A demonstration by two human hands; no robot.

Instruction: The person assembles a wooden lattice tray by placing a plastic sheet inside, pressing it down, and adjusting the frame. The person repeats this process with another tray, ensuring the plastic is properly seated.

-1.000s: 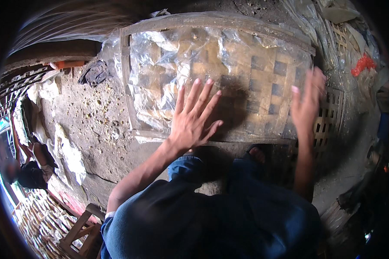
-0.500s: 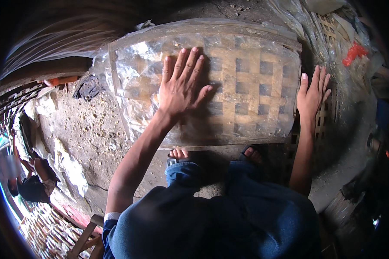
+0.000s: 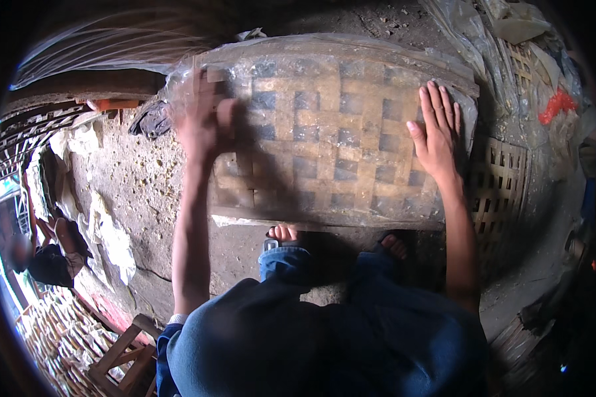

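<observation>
Far left, a crouching person (image 3: 43, 255) sits beside stacked woven lattice panels (image 3: 53, 344) and a small wooden stool (image 3: 122, 360). On the pitted earthen ground (image 3: 136, 192) lies a broad woven bamboo mat of checkered tan strips under a clear plastic sheet (image 3: 331, 132), directly ahead of the wearer's sandalled feet (image 3: 285, 233). The left hand (image 3: 202, 126), blurred, rests flat near the mat's left end, fingers apparently spread and clasping nothing. The right hand (image 3: 437, 135) lies flat on the right end, fingers extended and close together, pinching nothing. Judged step: smoothing the plastic over the weave. The next move likely calls for even palm pressure outward toward the edges. At right, another lattice panel (image 3: 503, 178) and a red scrap (image 3: 557, 104).
</observation>
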